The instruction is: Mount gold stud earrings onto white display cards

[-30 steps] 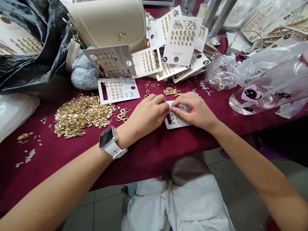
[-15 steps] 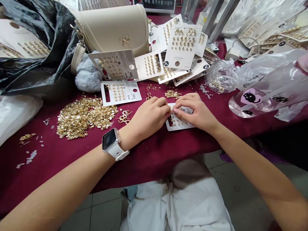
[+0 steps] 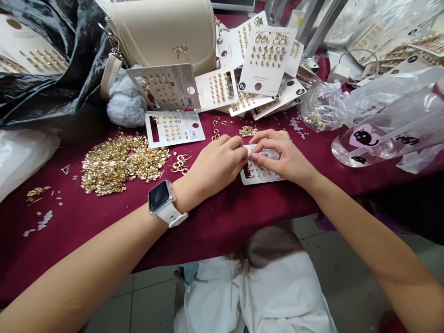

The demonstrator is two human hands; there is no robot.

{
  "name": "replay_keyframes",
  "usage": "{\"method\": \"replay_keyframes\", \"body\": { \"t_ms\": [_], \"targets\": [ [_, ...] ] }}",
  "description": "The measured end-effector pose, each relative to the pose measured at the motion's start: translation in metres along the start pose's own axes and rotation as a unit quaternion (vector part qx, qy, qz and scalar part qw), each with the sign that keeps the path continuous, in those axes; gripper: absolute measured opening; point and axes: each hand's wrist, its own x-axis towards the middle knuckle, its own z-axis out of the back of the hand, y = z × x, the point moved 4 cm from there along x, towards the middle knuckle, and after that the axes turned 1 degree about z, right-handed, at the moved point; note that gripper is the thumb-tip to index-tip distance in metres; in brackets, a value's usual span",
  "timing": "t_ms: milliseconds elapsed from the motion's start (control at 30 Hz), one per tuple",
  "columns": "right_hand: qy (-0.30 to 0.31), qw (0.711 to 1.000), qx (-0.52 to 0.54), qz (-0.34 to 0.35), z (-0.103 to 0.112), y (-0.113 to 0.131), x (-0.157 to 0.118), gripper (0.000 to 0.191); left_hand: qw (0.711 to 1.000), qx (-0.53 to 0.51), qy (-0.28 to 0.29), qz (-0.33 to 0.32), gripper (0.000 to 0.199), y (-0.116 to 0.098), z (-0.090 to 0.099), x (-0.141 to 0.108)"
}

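A white earring card (image 3: 247,178) with rows of small gold pieces lies on the dark red cloth, partly covered by my hands. My left hand (image 3: 222,159) is closed at its upper left edge, fingers curled and fingertips hidden. From the other side my right hand (image 3: 282,155) reaches over the card, thumb and forefinger pinched close to the left fingertips. Whatever sits between the fingers is too small to make out. Just beyond the card is a little heap of gold earring backs (image 3: 248,131). Several gold hoop earrings (image 3: 179,164) lie left of my left hand.
A large pile of gold earring backs (image 3: 121,162) spreads at the left. Behind stand a cream handbag (image 3: 163,37), a filled earring card (image 3: 175,128) and stacked cards (image 3: 267,62). A clear bottle with cat pictures (image 3: 364,138) lies at the right, by plastic bags (image 3: 322,106).
The view has tilted slightly, so the table things sit a little higher in the picture. Both hands stay together at the card's upper left edge, with barely any finger movement.
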Motion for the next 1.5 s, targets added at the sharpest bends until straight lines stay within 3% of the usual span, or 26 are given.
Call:
{"method": "replay_keyframes", "body": {
  "t_ms": [400,667,933,1133,1333,1500],
  "targets": [
    [-0.009,1.0,-0.013,0.004,0.0019,0.0023,-0.0003,0.014,0.999,0.025,0.026,0.02,0.023,-0.0028,0.0031,0.0017],
    [-0.013,1.0,-0.021,0.01,0.0019,0.002,-0.0003,0.016,0.999,0.032,-0.017,0.003,0.025,-0.0028,0.0021,0.0005],
    [-0.012,1.0,-0.012,0.008,0.0016,0.002,0.0005,0.013,0.999,0.013,0.019,0.025,0.023,-0.0022,0.0019,0.0012],
    [-0.014,1.0,-0.021,0.008,0.001,0.0015,0.0001,0.011,1.0,0.009,0.009,0.017,0.022,-0.0016,0.0018,0.0004],
    [-0.073,0.996,-0.042,0.021,0.0061,0.0017,-0.0032,0.007,1.0,0.008,0.003,0.021,0.023,-0.0004,-0.0002,0.0],
    [-0.076,0.996,-0.048,0.017,0.0053,0.0025,-0.0041,0.002,1.0,0.006,-0.004,0.016,0.022,-0.0007,-0.0006,-0.0004]
  ]
}}
